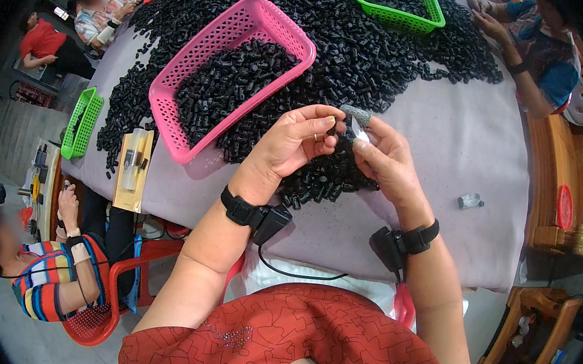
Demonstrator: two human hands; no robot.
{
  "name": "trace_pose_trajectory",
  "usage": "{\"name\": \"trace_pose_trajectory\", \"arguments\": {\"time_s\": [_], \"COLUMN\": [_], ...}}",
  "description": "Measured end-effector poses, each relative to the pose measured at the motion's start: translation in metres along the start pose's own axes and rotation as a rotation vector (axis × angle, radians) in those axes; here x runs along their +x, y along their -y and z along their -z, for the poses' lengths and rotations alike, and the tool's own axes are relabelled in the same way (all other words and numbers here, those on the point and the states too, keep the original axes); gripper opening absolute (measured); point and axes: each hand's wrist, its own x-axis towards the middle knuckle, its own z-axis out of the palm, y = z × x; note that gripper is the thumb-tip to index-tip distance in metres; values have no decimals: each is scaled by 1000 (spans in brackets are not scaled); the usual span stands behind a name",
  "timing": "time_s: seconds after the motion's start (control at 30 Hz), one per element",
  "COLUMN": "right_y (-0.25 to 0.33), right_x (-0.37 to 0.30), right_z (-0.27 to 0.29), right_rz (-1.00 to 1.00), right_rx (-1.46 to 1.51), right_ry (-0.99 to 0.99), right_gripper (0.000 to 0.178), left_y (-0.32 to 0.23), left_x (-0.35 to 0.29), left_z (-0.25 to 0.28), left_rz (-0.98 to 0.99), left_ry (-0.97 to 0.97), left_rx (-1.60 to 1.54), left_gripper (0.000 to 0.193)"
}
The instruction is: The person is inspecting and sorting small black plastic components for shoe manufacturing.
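Both my hands meet over the near edge of a heap of small black plastic parts [327,178]. The fingers of my left hand [294,139] are pinched around a small black plastic part [341,126], mostly hidden by the fingertips. In my right hand [393,162] is a small grey speckled tool [356,114] with a shiny, flat, blade-like piece beside the black part. Its exact kind is unclear. Each wrist wears a black strap with a boxy device.
A pink basket [165,110] of black parts stands left of my hands. Green baskets [398,17] sit at the back and far left. A small clear bottle-shaped object [471,201] lies at right, and a tan board [122,190] at left. Several people sit around the table.
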Motion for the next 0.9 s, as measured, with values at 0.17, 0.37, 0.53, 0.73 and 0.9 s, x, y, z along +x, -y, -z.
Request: {"name": "trace_pose_trajectory", "arguments": {"time_s": [0.17,0.37,0.53,0.73,0.9], "right_y": [-1,0,3,-2,0], "right_x": [1,4,-3,-3,-2], "right_z": [1,0,-4,-3,-4], "right_rz": [-11,-2,-3,-24,-31], "right_rx": [1,-20,-58,-52,-60], "right_ry": [-12,12,-15,-4,-2], "right_gripper": [37,39,38,35,32], "left_y": [-1,-4,-6,-35,-63], "left_x": [2,-2,-7,-14,-24], "left_z": [2,1,-12,0,19], "left_rz": [8,-13,-189,-1013,-1154], "left_ry": [9,28,-44,-528,-837], "left_rx": [11,41,233,913,1510], "left_gripper": [25,25,31,28,30]}}
